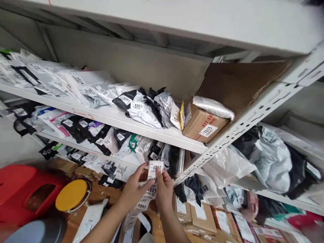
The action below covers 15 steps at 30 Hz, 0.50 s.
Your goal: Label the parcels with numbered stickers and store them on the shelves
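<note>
Between my hands is a strip of white number labels [155,166], its top label printed 4011. My left hand [135,184] has its fingers closed on the strip's left side. On the other side my right hand [164,185] pinches it, thumb on the front near the top. Lower labels reading 4005 and 4002 trail down toward the floor and curl. Just beyond the hands, the edge of the middle shelf carries numbered parcel bags [144,148]. Part of the strip is hidden behind my fingers.
On the upper shelf lie numbered bags [141,109] and a carton [206,126] marked 7015. A white slotted post [243,114] slants up at the right, with another loaded shelf behind it. A red stool [30,195], a yellow round lid [71,195] and cartons [204,216] are on the floor.
</note>
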Each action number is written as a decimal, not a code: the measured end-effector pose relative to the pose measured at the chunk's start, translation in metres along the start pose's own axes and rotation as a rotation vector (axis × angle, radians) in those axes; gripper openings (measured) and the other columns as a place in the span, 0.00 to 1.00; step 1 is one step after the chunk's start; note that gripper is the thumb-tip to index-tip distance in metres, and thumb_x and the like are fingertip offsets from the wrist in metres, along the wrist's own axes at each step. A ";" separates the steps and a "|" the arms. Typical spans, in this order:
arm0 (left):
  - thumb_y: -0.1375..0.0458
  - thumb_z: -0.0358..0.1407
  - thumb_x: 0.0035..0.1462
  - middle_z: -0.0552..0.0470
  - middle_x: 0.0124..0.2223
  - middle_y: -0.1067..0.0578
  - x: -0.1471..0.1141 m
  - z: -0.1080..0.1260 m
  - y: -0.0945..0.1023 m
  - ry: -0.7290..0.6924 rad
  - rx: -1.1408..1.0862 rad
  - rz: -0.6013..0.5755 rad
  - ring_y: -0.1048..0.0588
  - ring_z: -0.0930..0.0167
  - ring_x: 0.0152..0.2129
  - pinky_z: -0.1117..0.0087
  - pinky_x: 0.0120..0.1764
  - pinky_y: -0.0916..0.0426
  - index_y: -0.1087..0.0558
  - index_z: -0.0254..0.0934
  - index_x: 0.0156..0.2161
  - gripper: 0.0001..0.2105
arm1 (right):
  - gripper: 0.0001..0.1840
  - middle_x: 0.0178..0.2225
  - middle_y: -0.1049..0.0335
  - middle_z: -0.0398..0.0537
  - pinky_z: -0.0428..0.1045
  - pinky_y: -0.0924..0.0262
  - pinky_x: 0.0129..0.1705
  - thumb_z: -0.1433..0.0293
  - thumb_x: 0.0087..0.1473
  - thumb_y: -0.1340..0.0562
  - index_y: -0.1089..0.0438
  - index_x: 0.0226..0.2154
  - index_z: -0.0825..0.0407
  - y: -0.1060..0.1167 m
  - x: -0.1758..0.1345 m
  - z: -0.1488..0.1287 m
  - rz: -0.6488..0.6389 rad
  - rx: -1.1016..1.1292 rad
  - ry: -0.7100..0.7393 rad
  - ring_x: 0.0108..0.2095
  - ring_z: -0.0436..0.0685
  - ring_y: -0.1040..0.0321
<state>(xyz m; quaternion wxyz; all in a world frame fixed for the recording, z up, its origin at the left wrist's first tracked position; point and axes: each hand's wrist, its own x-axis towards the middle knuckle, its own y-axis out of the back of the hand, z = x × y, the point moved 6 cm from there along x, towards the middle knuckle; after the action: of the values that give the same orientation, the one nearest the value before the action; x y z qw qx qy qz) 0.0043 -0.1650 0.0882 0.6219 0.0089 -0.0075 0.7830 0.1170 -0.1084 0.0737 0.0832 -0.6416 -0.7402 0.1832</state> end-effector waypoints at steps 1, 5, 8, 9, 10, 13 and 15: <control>0.42 0.47 0.53 0.43 0.49 0.23 0.004 0.005 -0.003 -0.009 -0.033 0.022 0.26 0.62 0.44 0.65 0.48 0.32 0.32 0.37 0.54 0.25 | 0.24 0.29 0.24 0.47 0.47 0.36 0.34 0.50 0.41 0.32 0.28 0.30 0.53 -0.003 -0.003 -0.003 -0.030 0.000 0.021 0.28 0.51 0.32; 0.45 0.51 0.54 0.48 0.36 0.22 0.009 0.005 -0.003 -0.012 -0.051 0.160 0.26 0.65 0.35 0.67 0.40 0.33 0.25 0.35 0.36 0.19 | 0.21 0.29 0.25 0.46 0.49 0.35 0.38 0.53 0.45 0.33 0.27 0.34 0.53 -0.005 -0.010 -0.009 -0.172 -0.132 0.103 0.32 0.55 0.30; 0.45 0.52 0.54 0.50 0.35 0.24 0.007 -0.007 -0.008 -0.042 0.007 0.187 0.28 0.65 0.35 0.67 0.41 0.35 0.27 0.37 0.35 0.18 | 0.21 0.27 0.27 0.47 0.48 0.37 0.33 0.52 0.49 0.37 0.28 0.30 0.54 0.010 -0.008 -0.001 -0.144 -0.241 0.144 0.30 0.55 0.32; 0.45 0.51 0.54 0.50 0.35 0.25 0.006 -0.011 -0.012 -0.071 0.058 0.181 0.28 0.66 0.35 0.67 0.42 0.35 0.27 0.37 0.35 0.17 | 0.21 0.27 0.26 0.47 0.48 0.37 0.33 0.51 0.49 0.37 0.28 0.29 0.54 0.017 -0.007 0.004 -0.121 -0.238 0.156 0.30 0.55 0.32; 0.46 0.51 0.55 0.51 0.34 0.26 0.005 -0.015 -0.016 -0.102 0.119 0.168 0.29 0.66 0.34 0.67 0.41 0.36 0.28 0.38 0.34 0.16 | 0.22 0.28 0.26 0.48 0.48 0.37 0.34 0.51 0.48 0.37 0.28 0.30 0.54 0.025 -0.005 0.008 -0.093 -0.227 0.168 0.31 0.55 0.32; 0.49 0.50 0.57 0.52 0.30 0.28 0.012 -0.024 -0.039 -0.157 0.283 -0.021 0.29 0.67 0.30 0.68 0.37 0.36 0.30 0.39 0.29 0.16 | 0.25 0.30 0.24 0.50 0.51 0.36 0.39 0.49 0.43 0.35 0.26 0.30 0.54 0.062 0.002 0.026 0.070 -0.192 0.184 0.34 0.58 0.31; 0.54 0.50 0.60 0.51 0.31 0.28 0.028 -0.024 -0.059 -0.165 0.357 -0.178 0.28 0.67 0.32 0.68 0.38 0.35 0.31 0.40 0.29 0.19 | 0.26 0.30 0.24 0.51 0.52 0.36 0.40 0.47 0.41 0.34 0.25 0.30 0.54 0.093 0.009 0.043 0.172 -0.144 0.144 0.35 0.60 0.31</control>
<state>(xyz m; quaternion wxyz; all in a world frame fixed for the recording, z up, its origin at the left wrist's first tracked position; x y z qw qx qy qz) 0.0557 -0.1240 0.0652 0.6744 0.1834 0.0813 0.7106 0.1853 -0.0970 -0.0018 0.0737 -0.7186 -0.6857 0.0894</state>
